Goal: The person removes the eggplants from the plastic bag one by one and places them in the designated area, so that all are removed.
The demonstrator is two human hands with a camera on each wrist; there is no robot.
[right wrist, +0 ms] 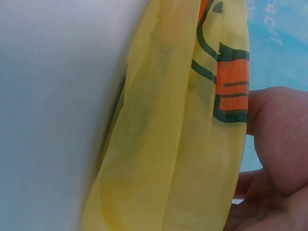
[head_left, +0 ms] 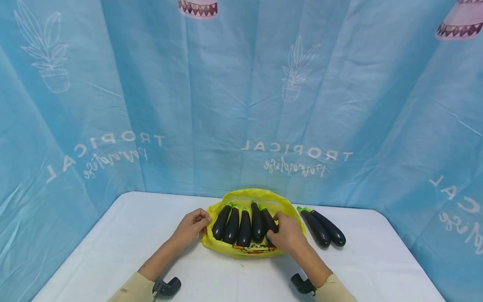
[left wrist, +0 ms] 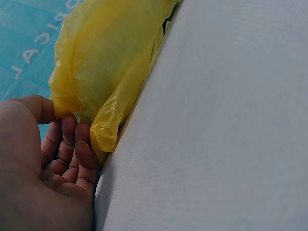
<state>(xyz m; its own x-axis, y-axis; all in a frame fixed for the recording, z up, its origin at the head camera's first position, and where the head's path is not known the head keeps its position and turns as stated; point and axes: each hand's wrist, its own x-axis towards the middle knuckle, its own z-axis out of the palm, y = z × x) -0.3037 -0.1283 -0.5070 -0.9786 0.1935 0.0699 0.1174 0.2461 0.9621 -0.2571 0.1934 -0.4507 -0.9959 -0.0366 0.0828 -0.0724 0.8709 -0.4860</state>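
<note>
In the head view a yellow plastic bag lies spread wide on the table, with several dark, glossy eggplants side by side inside it. My left hand pinches the bag's left edge; the left wrist view shows thumb and fingers at the crumpled yellow plastic. Reaching over the right rim, my right hand grips the rightmost eggplant in the bag. The right wrist view has the bag's printed side hiding the fingertips of that hand and the eggplant.
Two more eggplants with green stems lie together on the white table, just right of the bag. A blue printed curtain hangs behind and along both sides of the table.
</note>
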